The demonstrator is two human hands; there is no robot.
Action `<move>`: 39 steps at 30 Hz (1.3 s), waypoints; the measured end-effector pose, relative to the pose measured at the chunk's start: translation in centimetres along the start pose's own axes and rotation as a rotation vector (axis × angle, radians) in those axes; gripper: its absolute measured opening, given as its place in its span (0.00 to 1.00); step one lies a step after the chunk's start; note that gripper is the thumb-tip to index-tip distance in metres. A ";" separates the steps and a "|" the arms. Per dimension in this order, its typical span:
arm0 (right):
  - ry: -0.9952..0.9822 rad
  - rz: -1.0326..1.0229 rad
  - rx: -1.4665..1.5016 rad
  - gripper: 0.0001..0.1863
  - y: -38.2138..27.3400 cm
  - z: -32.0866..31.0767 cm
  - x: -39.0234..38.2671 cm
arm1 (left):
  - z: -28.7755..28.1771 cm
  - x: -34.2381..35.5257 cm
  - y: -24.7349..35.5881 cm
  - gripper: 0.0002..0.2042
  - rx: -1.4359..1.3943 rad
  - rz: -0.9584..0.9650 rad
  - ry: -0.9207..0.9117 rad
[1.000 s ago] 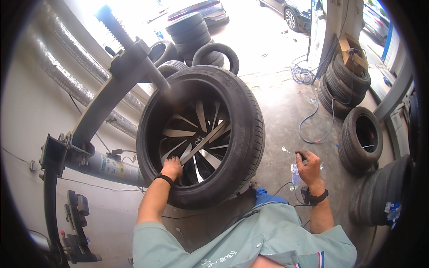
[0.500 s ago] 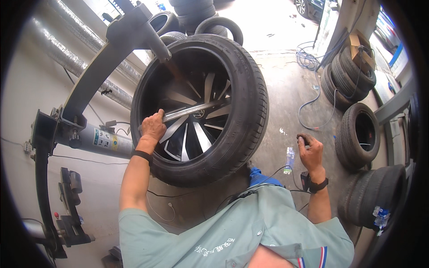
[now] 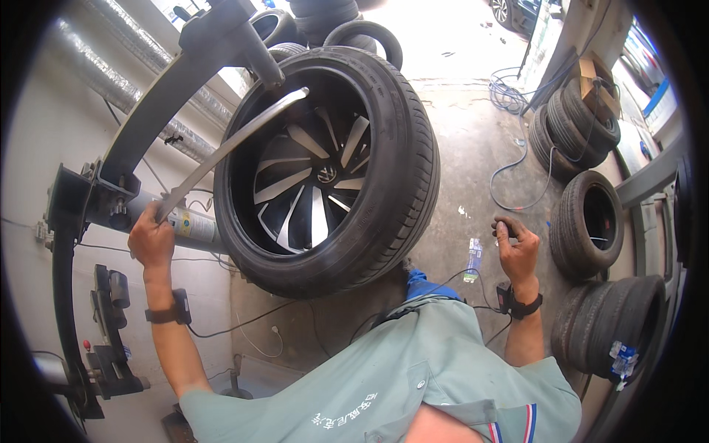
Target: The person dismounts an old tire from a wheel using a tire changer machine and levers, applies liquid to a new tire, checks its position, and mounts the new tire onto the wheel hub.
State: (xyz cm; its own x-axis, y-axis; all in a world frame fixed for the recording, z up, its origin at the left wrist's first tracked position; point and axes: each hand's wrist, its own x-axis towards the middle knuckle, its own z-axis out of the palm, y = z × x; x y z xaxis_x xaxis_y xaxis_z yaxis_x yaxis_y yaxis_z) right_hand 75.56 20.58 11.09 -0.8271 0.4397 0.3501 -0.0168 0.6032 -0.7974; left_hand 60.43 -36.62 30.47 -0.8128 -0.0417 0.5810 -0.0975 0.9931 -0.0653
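Observation:
My left hand (image 3: 153,240) grips a long flat metal bar (image 3: 229,145) at the left, raised diagonally across the near-left side of a large tire (image 3: 391,155), its far tip over the opening. Inside the tire is an alloy wheel (image 3: 317,214) with black and silver spokes and a center badge. The tire stands tilted beside a black tire machine arm (image 3: 144,118), whose short round post (image 3: 262,63) hangs by the upper rim. My right hand (image 3: 517,247) is raised right of the tire with curled fingers; what they may hold I cannot make out.
Stacked tires (image 3: 576,125) and a standing tire (image 3: 587,225) line the right, with more (image 3: 605,325) nearer me. Tires (image 3: 321,15) stand behind the wheel. A looped hose (image 3: 506,205) and cables (image 3: 251,323) lie on the floor. A parked car (image 3: 509,15) is outside. Silver ducts (image 3: 88,63) run along the left wall.
My left hand has moved out of the wheel toward the left, lifting the bar away from the spokes. My right hand stays curled, slightly higher in view.

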 end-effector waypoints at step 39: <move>1.065 1.516 1.540 0.03 26.2 1.4 -2.7 | 8.9 -9.6 9.3 0.37 -0.766 -0.180 -0.918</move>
State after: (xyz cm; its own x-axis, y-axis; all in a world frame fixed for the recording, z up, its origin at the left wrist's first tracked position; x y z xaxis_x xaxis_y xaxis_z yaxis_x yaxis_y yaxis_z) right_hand 76.59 34.29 -11.46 -0.2174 0.2674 -0.9387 -0.5651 -0.8187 -0.1023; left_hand 62.22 -27.96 17.12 -0.9580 0.0601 -0.2803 -0.1382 0.7597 0.6355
